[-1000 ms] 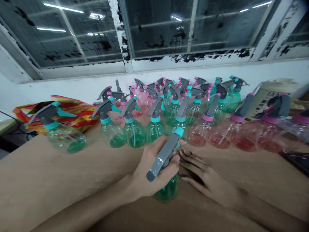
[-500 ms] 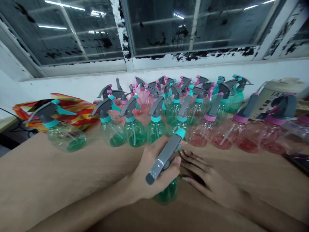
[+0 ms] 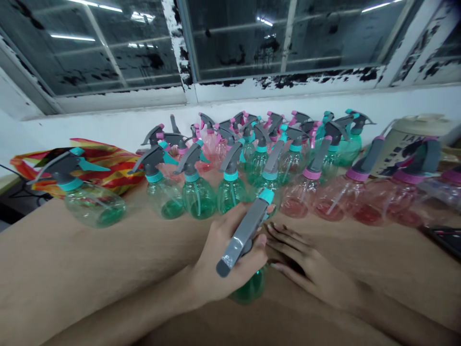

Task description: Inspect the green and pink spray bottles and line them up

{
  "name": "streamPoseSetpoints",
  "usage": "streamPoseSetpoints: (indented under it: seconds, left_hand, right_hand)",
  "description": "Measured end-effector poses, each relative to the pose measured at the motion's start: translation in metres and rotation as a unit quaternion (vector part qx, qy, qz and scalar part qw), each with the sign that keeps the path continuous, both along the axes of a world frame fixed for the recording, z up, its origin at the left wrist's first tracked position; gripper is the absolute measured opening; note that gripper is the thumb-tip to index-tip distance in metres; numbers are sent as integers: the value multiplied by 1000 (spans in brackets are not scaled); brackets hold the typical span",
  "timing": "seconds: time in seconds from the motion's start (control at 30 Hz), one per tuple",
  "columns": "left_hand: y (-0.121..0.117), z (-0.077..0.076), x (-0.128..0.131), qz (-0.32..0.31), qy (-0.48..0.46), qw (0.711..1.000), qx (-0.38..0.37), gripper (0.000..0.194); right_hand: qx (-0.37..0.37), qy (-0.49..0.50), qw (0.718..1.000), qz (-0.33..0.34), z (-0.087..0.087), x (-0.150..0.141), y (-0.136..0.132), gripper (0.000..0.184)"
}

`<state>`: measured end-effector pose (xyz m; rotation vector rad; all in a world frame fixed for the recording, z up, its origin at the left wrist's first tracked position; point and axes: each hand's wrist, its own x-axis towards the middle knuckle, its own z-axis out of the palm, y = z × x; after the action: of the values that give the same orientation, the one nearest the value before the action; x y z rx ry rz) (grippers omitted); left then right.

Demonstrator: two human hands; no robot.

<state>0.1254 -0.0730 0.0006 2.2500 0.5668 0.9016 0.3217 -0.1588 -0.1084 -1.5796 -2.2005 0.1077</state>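
My left hand (image 3: pixel 226 259) is wrapped round the neck of a green spray bottle (image 3: pixel 248 230) with a grey head and a turquoise nozzle. Its lower body shows beneath my fingers, and the trigger is mostly hidden. Just right of that bottle, my right hand (image 3: pixel 306 264) rests low over the table, palm down with fingers stretched out, holding nothing. Beyond both hands stands a row of similar bottles, among them a green spray bottle (image 3: pixel 200 197) with a turquoise collar and a pink spray bottle (image 3: pixel 295 199) with a pink collar.
More pink and green spray bottles crowd the back by the wall. A single green-tinted spray bottle (image 3: pixel 95 204) stands apart at left, before a red and yellow bag (image 3: pixel 126 163). At right are a cream printed container (image 3: pixel 406 139) and a dark flat object (image 3: pixel 446 240) near the table edge.
The view has shifted slightly, so the things at left sit a little further left. Both hands keep their places, the left still on the same spray bottle.
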Motion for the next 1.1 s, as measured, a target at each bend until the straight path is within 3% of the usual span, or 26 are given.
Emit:
streamPoseSetpoints:
  seconds: [0.3, 0.5, 0.8, 1.1]
  left_hand:
    - [0, 0, 0, -6, 4, 1000, 13, 16]
    - [1, 4, -1, -20, -1, 1000, 25, 29]
    - [1, 10, 0, -28, -5, 999, 24, 9]
    - [-2, 8, -1, -1, 25, 1000, 8, 19]
  right_hand:
    - [0, 5, 1000, 0, 0, 0, 1, 49]
    - [1, 7, 1000, 3, 0, 0, 0, 49]
    - [-8, 7, 1000, 6, -1, 1, 1, 50]
    - [4, 11, 1000, 5, -3, 1, 1, 49]
